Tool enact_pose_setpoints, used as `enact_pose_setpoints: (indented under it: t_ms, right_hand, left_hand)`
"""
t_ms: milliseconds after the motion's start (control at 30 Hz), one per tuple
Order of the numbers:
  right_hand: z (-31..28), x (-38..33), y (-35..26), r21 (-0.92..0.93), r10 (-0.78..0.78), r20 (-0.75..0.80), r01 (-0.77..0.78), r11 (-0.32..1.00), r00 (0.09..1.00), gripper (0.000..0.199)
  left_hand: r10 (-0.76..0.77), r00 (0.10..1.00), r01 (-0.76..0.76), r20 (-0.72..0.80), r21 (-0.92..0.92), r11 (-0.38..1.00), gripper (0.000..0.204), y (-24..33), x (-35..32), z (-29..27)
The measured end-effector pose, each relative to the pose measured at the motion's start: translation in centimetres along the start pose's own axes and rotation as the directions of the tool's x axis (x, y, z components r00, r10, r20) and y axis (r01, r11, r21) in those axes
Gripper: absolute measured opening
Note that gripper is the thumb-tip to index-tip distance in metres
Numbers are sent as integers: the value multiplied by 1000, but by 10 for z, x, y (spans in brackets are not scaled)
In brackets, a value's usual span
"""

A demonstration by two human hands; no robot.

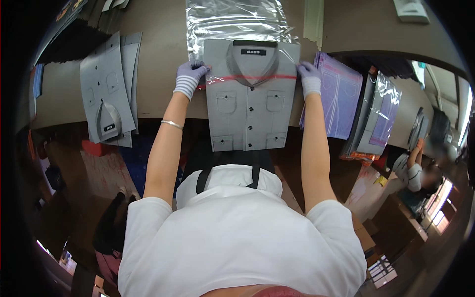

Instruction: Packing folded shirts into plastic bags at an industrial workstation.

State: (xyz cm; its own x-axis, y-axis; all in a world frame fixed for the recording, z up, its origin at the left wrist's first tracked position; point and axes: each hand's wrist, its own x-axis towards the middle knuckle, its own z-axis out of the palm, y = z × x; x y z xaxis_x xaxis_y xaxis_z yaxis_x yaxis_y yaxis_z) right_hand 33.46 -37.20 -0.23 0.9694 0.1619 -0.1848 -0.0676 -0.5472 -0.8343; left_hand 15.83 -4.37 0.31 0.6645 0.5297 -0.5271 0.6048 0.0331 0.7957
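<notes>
A folded grey shirt (230,116) with a dark collar, chest pockets and dark buttons lies in front of me, its lower part jutting past the table's near edge. Its upper part is inside a clear plastic bag (232,20), whose mouth, marked by a red strip, crosses the shirt just below the collar. My left hand (192,74), in a lilac glove with a striped cuff, pinches the bag's left edge by that strip. On the opposite side my right hand (309,74), gloved alike, has its fingers closed at the bag's right edge.
More folded grey shirts (106,84) lie at the left by a dark stack. To the right are purple printed packages (336,91) and bagged garments (378,114). A pale strip (312,22) runs along the table (153,39). Another person (413,171) is at the far right.
</notes>
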Motion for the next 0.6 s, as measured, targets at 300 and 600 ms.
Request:
enact_pose_setpoints:
  t_ms: [300, 600]
  right_hand:
    - [-31, -205, 43, -99, 212, 57, -206, 974, 976, 21]
    - [1, -286, 51, 695, 421, 247, -462, 551, 873, 29]
  left_hand:
    - [134, 956, -209, 262, 283, 936, 21, -101, -132, -22]
    - [-155, 729, -119, 667, 346, 931, 13, -69, -177, -51]
